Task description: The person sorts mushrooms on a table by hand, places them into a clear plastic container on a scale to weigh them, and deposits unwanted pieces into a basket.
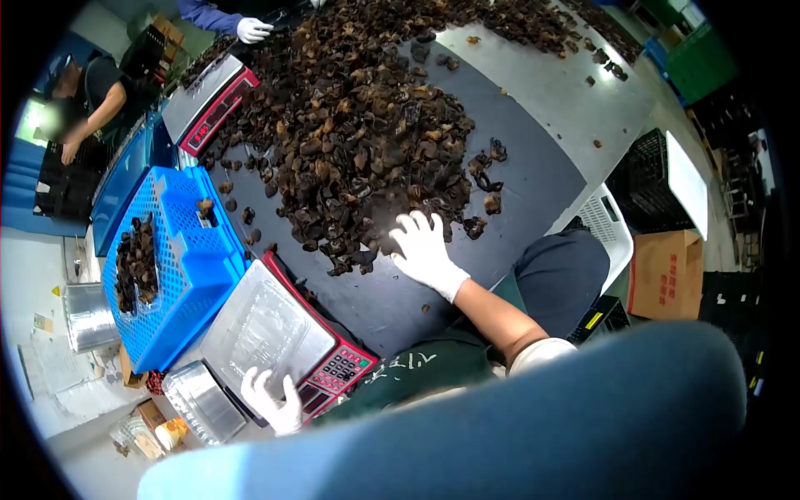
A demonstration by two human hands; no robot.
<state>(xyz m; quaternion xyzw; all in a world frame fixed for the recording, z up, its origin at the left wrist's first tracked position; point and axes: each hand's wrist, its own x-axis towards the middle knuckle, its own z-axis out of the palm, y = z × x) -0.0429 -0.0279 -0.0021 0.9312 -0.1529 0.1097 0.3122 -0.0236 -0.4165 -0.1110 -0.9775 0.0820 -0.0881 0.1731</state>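
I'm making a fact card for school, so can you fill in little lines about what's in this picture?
right hand: white glove, fingers spread at the pile's near edge
left hand: white glove, fingers apart, by the near scale
pile: many dark brown pieces on the table
near scale: red and silver, clear container on top
blue basket: beside that scale, carrying more brown pieces
co-worker's hand: white glove, far side

The single view looks out from the person's head, facing forward and steeply down at the counter (pixel 533 142), with the left hand (pixel 273 404) and right hand (pixel 423 254) near below. Its wide, dark-rimmed field curves at the edges, and a blurred blue shape (pixel 517 421) looms closest to the lens.
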